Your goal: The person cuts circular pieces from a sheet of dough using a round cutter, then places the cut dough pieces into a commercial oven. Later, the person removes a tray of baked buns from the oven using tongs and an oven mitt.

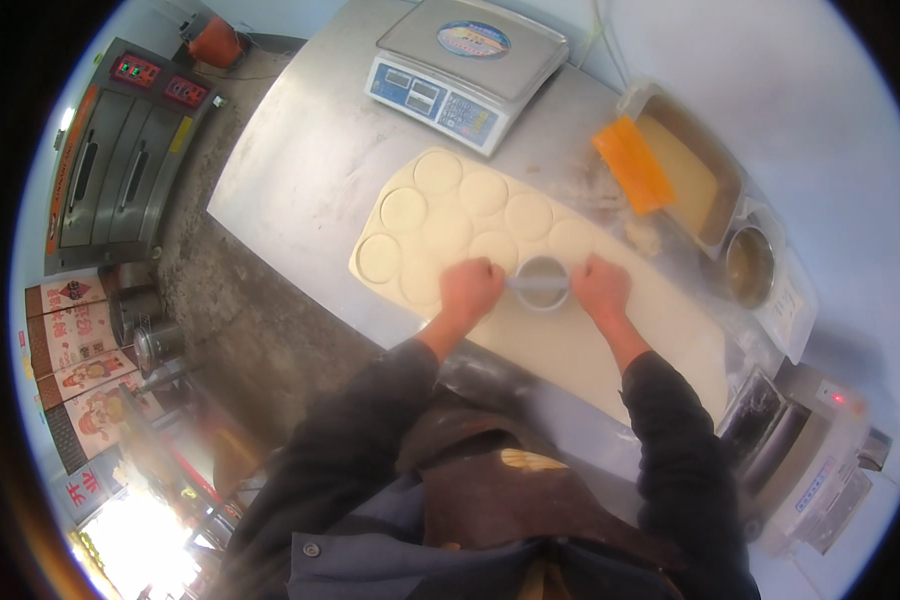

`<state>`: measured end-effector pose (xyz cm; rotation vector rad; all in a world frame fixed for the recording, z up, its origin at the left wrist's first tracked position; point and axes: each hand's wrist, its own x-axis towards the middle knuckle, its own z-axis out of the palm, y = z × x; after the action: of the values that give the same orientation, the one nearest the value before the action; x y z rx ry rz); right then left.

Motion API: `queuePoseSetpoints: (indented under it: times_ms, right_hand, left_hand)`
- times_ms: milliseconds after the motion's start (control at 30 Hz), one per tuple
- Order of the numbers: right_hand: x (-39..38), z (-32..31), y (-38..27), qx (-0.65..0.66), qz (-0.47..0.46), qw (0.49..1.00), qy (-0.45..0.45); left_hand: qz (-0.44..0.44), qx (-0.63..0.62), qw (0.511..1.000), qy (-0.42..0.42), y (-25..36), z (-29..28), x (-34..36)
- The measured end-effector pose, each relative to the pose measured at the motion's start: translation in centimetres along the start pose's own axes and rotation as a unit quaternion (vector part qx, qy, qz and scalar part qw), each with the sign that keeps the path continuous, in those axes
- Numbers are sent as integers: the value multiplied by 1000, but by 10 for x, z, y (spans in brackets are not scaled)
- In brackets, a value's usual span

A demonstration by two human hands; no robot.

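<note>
A long sheet of pale dough (640,345) lies flat on the metal table. Several round outlines are cut into its far left part, such as one dough circle (404,210). A round ring cutter (543,306) with a bar across it rests on or just over the dough; which of the two I cannot tell. My left hand (473,288) is closed round the left end of the bar. At the right end, my right hand (602,288) grips it in a fist. The fingers hide both ends of the bar.
A weighing scale (470,55) stands at the table's far side. To the right are a tub of pale flour-like material (680,165), an orange scraper-like piece (634,166), a metal bowl (750,266) and a machine (805,465). An oven (120,160) stands far left.
</note>
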<state>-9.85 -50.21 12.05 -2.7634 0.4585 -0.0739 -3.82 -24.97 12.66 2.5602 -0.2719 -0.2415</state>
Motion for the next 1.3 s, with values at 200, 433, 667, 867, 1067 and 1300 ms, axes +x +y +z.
queuePoseSetpoints:
  times_ms: [200, 433, 667, 867, 1067, 1300]
  right_hand:
    - [-7, 13, -1, -6, -52, 998, 27]
    - [-2, 22, 3, 3, -96, 989, 114]
    - [-51, -24, -8, 31, -102, 989, 99]
    - [-102, -11, -34, 45, -97, 993, 41]
    - [-103, 8, -41, 45, -96, 994, 38]
    - [-96, 10, -39, 30, -86, 996, 20]
  left_hand:
    - [11, 26, 999, -19, -19, 14, -10]
    - [60, 24, 998, 19, -17, 12, 4]
    - [1, -11, 1000, -3, -1, -21, -67]
    - [-47, -2, 999, 20, -31, -20, -127]
    - [-50, 2, 997, 60, -45, -18, -131]
    - [-76, 0, 997, 11, -44, -17, -126]
